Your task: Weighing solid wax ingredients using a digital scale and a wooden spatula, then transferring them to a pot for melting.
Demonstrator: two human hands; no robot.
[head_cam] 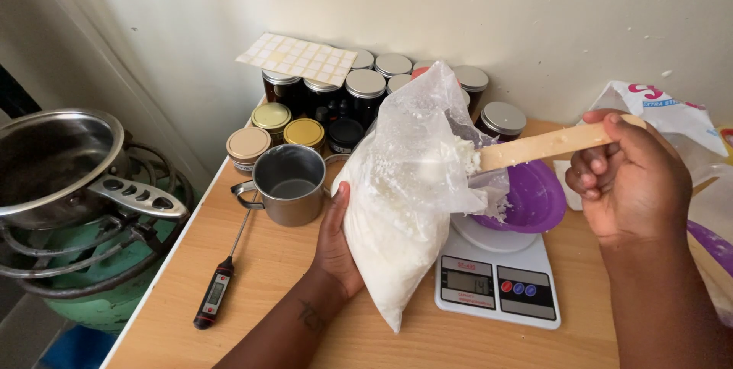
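Left hand: my left hand (336, 243) cups the clear plastic bag of white flaky wax (397, 208) from behind, fingers wrapped round its side, keeping it upright with its mouth tipped toward the scale.
Right hand: my right hand (626, 178) is curled in a fist round the flat pale wooden stick (546, 145), whose far end reaches into the bag's mouth, a clump of flakes clinging there.
Bowl: a purple plastic bowl (531, 201) sits on the white digital kitchen scale (496, 281), just beside the bag, placed, I judge, to catch what the stick lifts out.
Desk: on the light wooden desk (275, 277), the scale stands near the front edge; a grey metal mug (290, 183) and a black probe thermometer (217, 289) lie toward the left edge.
Back edge: dark lidded glass jars (366, 94) crowd against the wall.
Room: a plain cream wall; left of the desk, a steel saucepan (53, 163) rests on a gas burner.
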